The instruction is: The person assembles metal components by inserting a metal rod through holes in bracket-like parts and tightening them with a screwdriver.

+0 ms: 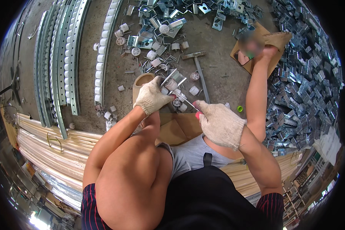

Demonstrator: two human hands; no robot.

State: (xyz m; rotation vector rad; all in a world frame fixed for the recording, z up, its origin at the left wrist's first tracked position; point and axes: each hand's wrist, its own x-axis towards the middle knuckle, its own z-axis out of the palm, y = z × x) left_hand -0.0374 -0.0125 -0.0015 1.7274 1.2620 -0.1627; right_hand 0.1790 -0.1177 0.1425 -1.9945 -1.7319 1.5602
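Observation:
My left hand [153, 95], in a cream knit glove, is closed around a shiny U-shaped metal bracket [177, 78]. A white roller [171, 84] sits at the bracket, partly covered by it; whether it is fixed inside I cannot tell. My right hand [223, 125], gloved the same way with reddish fingertips, pinches a thin metal rod [188, 102]. The rod slants up and left toward the bracket, and its far tip is hard to make out. Beneath my hands lie loose white rollers [194, 90] and several pins.
A hammer [200, 74] lies just beyond my right hand. Brackets heap up at the far side [157, 23] and right [303, 88]. Roller-lined metal rails [101, 57] lie left. Cardboard [176, 128] is beneath me, and a yellow-green ring [240, 109] lies by my leg.

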